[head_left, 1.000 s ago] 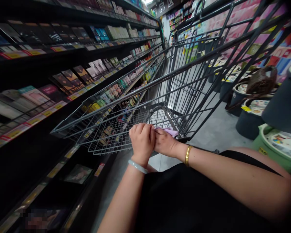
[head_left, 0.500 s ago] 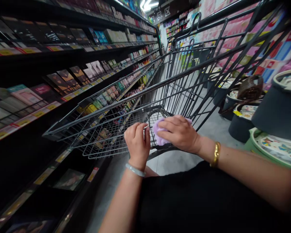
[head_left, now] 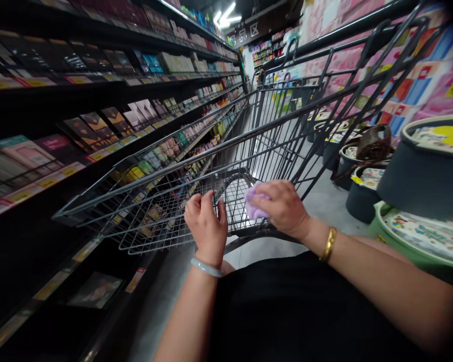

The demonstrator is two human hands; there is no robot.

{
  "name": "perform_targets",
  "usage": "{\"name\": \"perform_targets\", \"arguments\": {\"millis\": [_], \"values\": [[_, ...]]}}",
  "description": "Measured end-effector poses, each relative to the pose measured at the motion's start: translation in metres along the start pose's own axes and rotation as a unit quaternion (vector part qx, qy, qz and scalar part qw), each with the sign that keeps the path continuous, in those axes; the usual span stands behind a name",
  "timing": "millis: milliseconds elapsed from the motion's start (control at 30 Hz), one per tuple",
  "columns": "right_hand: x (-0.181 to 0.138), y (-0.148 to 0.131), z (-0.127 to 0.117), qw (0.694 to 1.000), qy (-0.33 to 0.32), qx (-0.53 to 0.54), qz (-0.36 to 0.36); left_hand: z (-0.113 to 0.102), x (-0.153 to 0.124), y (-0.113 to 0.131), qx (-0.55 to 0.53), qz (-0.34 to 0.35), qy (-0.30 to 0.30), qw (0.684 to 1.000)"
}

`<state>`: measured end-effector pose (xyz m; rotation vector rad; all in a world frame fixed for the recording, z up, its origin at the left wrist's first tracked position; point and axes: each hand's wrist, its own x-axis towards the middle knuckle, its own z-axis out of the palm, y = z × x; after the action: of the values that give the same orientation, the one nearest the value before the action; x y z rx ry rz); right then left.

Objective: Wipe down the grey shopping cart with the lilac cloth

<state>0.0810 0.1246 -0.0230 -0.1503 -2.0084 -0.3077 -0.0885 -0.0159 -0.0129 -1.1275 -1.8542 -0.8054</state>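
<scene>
A lilac cloth (head_left: 254,201) is bunched up in my right hand (head_left: 285,203), whose fingers close over it against the near side of a grey wire shopping cart (head_left: 219,151). My left hand (head_left: 206,218) is raised beside the same side of the cart, left of the cloth. Its fingers are half curled, with a gap between thumb and forefinger and nothing visible in it. Whether its fingertips touch the wires is unclear. A pale bangle (head_left: 207,267) circles my left wrist, and a gold bracelet (head_left: 328,244) my right one.
Dark shelves (head_left: 109,141) full of boxed goods run along the left. Dark lidded buckets (head_left: 366,193) and a green tub (head_left: 411,236) line the right, with a brown bag (head_left: 373,143) on top of the buckets. Pink packs (head_left: 436,95) are stacked behind them.
My left thumb and forefinger have parted a little. My right hand has shifted with the cloth, which is bunched smaller in it. The view has turned slightly right.
</scene>
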Motion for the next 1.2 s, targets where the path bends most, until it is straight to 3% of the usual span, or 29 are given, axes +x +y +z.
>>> {"name": "perform_targets", "arguments": {"millis": [133,267,433,633,800,867,1000,1067,1133,1200], "values": [[0.005,0.003,-0.004,0.999,0.019,-0.009,-0.030,-0.001,0.000,0.002,0.013,-0.008,-0.011,1.000],[0.011,0.014,-0.014,0.994,0.075,-0.003,0.082,-0.003,0.002,-0.002,0.023,-0.014,-0.026,0.999],[0.004,0.014,-0.010,0.995,-0.032,0.011,0.089,-0.005,0.003,-0.010,0.013,0.011,-0.078,0.997],[0.007,0.019,-0.014,0.990,0.049,0.019,0.128,-0.005,0.001,-0.012,0.010,0.005,-0.084,0.996],[0.004,0.010,-0.011,0.995,-0.038,0.017,0.088,-0.004,0.002,-0.011,0.011,-0.002,-0.084,0.996],[0.006,0.013,-0.014,0.997,-0.019,0.019,0.074,-0.004,0.002,-0.012,0.010,-0.003,-0.083,0.997],[0.008,0.021,-0.020,0.988,0.064,0.014,0.139,-0.004,0.001,-0.012,0.005,-0.010,-0.084,0.996],[0.007,0.018,-0.018,0.989,0.034,0.007,0.141,-0.004,0.002,-0.011,0.003,-0.011,-0.086,0.996],[0.005,0.012,-0.015,0.994,-0.025,0.007,0.102,-0.004,0.002,-0.011,0.003,-0.010,-0.084,0.996],[0.005,0.012,-0.015,0.997,-0.040,0.021,0.067,-0.004,0.002,-0.012,-0.005,-0.010,-0.079,0.997]]}}
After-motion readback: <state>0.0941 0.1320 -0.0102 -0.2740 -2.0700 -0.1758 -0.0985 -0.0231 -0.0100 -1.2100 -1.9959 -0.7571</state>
